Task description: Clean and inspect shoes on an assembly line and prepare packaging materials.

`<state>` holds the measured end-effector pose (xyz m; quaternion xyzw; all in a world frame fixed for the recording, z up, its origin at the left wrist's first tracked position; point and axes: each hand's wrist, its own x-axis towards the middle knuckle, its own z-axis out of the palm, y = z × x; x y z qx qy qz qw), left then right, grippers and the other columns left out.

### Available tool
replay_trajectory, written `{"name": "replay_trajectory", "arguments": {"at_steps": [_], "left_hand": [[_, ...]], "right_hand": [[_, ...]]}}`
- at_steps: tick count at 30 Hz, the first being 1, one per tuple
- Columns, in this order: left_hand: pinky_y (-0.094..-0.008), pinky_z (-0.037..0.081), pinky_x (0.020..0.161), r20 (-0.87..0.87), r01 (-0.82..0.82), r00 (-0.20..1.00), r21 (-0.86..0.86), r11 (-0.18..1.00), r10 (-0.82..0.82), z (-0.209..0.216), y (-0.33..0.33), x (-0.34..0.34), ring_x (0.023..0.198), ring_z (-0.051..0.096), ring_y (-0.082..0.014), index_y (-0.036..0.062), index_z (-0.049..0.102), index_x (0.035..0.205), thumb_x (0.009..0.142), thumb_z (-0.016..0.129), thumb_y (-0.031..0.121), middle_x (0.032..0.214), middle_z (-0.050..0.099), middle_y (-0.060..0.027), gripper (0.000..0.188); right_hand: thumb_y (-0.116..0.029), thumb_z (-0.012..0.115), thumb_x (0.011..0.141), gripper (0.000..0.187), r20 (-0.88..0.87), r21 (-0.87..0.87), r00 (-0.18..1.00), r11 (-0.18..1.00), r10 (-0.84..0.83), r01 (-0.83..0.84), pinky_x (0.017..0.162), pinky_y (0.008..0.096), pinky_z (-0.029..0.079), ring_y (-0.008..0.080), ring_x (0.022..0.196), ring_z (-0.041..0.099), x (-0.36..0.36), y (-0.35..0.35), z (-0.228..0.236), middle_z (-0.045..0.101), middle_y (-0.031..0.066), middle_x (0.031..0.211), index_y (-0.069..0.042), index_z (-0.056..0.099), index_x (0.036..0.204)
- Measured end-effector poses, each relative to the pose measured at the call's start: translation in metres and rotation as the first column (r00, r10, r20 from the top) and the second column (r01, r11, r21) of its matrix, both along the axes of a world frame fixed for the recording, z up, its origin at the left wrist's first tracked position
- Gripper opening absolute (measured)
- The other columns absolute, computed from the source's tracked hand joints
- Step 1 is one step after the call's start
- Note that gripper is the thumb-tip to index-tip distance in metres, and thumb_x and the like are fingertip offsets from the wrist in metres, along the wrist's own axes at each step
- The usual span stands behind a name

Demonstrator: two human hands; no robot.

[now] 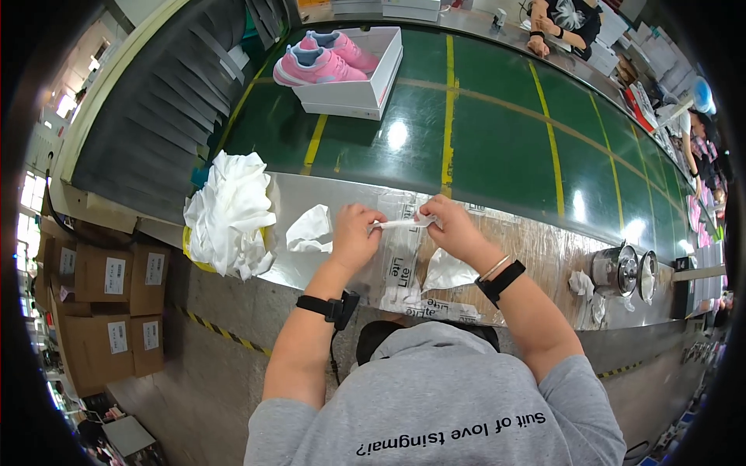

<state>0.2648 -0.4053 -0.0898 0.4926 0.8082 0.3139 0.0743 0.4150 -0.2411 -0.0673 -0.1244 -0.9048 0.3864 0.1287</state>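
Note:
Stretched between my two hands is a narrow, rolled or folded strip of white tissue paper (400,224). My left hand (357,235) pinches its left end, while my right hand (457,227) grips the right end with the fingers closed. Both hands are above the metal and tape-covered bench (365,272) in front of me. Left of my left hand lies a loose crumpled sheet of white tissue (309,230). Another white sheet (448,272) rests on the bench below my right hand.
A big heap of white tissue (229,213) fills a yellow-rimmed container at left. On the green conveyor (497,116), pink sneakers (322,66) sit in a white shoebox (342,99). A metal pot (616,269) stands at right. Cartons (109,303) are stacked lower left. A co-worker (571,23) is across.

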Motion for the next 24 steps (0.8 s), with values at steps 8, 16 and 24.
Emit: {"name": "replay_trajectory", "arguments": {"at_steps": [8,16,24], "left_hand": [[-0.0443,0.036,0.091,-0.309,0.088,0.947,-0.006,0.996,-0.085,-0.067,-0.034,0.029,0.11,0.048,-0.0307,0.0076,0.061,0.078,0.068,0.058,0.004,0.103,0.057,-0.0098,0.011],[-0.0435,0.035,0.093,-0.031,0.065,0.997,0.017,0.998,-0.065,-0.045,-0.019,0.029,0.101,0.054,-0.0291,0.0084,0.061,0.081,0.068,0.06,0.002,0.087,0.061,-0.008,0.014],[-0.0366,0.047,0.068,0.452,0.118,0.89,-0.098,0.988,-0.061,0.007,-0.012,0.003,0.073,0.061,-0.0298,0.0014,0.06,0.087,0.076,0.058,0.013,0.079,0.063,-0.0144,0.016]], "right_hand": [[-0.006,0.058,0.07,0.017,0.314,0.493,0.932,0.808,0.182,-0.324,0.088,0.0363,0.04,0.0271,0.095,0.051,0.014,-0.016,-0.051,0.057,0.0086,0.092,-0.007,0.06,0.087],[-0.011,0.061,0.073,0.018,0.162,0.337,0.979,0.925,0.127,-0.176,0.088,0.039,0.038,0.0265,0.102,0.052,0.001,-0.047,-0.06,0.059,0.009,0.096,-0.006,0.061,0.09],[-0.014,0.057,0.078,0.015,0.315,0.23,0.949,0.972,-0.029,-0.047,0.084,0.0427,0.042,0.0323,0.086,0.059,0.032,0.026,-0.04,0.064,0.0113,0.08,-0.012,0.064,0.091]]}}
